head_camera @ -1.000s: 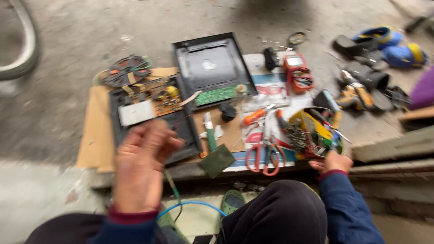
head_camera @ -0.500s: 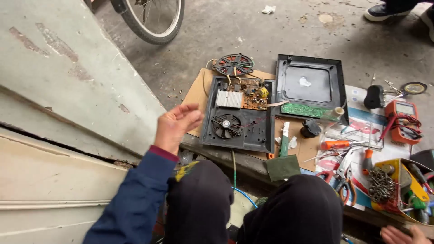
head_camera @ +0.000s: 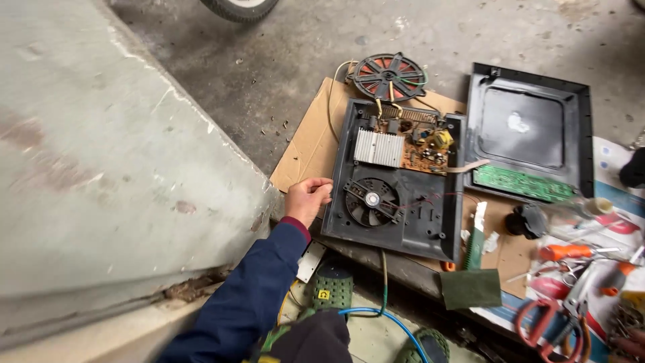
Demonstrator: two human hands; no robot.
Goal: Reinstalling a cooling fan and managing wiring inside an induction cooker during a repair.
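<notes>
Here, fingers: the left hand (head_camera: 308,199) has its fingers curled loosely inward, tips at the left edge of the open appliance base (head_camera: 396,181); they look to be touching the rim rather than pinching it, and no firm grip shows.
Right hand: only a sliver of fingertips (head_camera: 630,344) shows at the bottom right corner, by the tools; I cannot tell whether they are spread or closed.
Thing at hand: the appliance base is a shallow dark plastic tray lying flat on a cardboard sheet (head_camera: 306,151), just beside the hand, with its innards facing up.
Inside it: a fan (head_camera: 371,200) near the hand, a ribbed metal heat sink (head_camera: 378,148) and a brown circuit board (head_camera: 424,149) beyond.
Attached parts: a round copper coil (head_camera: 390,76) lies past the far edge, tied on by wires; a ribbon runs right to the black top cover (head_camera: 528,134).
Handling, as a judgement: the shell looks light and stiff, the board and wires fragile; best held by the outer plastic rim on two opposite sides, kept level so the coil and cover are not dragged.
Around: red-handled pliers (head_camera: 547,326), an orange screwdriver (head_camera: 568,252) and a green pad (head_camera: 470,289) lie to the right.
</notes>
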